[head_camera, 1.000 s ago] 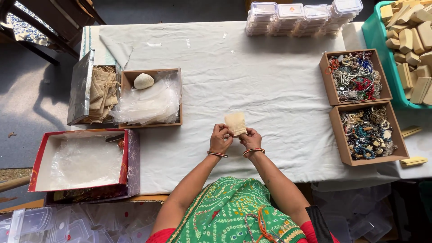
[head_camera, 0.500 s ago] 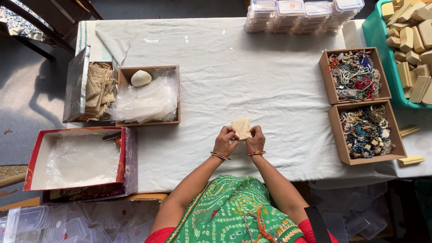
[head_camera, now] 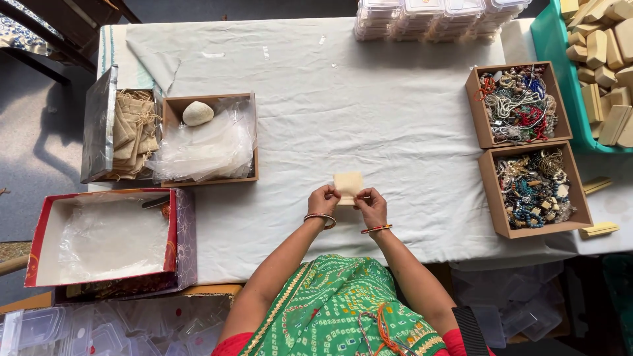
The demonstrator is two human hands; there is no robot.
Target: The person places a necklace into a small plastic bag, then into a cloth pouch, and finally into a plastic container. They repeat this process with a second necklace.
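Note:
A small cream cloth pouch is held over the white tablecloth near the table's front edge. My left hand pinches its lower left side and my right hand pinches its lower right side. Both wrists wear bangles. The pouch's lower edge is hidden behind my fingers.
Two cardboard boxes of mixed beaded jewellery stand at the right. A box with clear plastic bags and a white stone sits at the left, beside a box of burlap pouches. A red-rimmed box, stacked clear containers and a green bin of wooden blocks surround the table.
Both hands and the pouch have stayed together near the front edge; the pouch now sits squarer and lower between the fingers. The camera view has shifted slightly.

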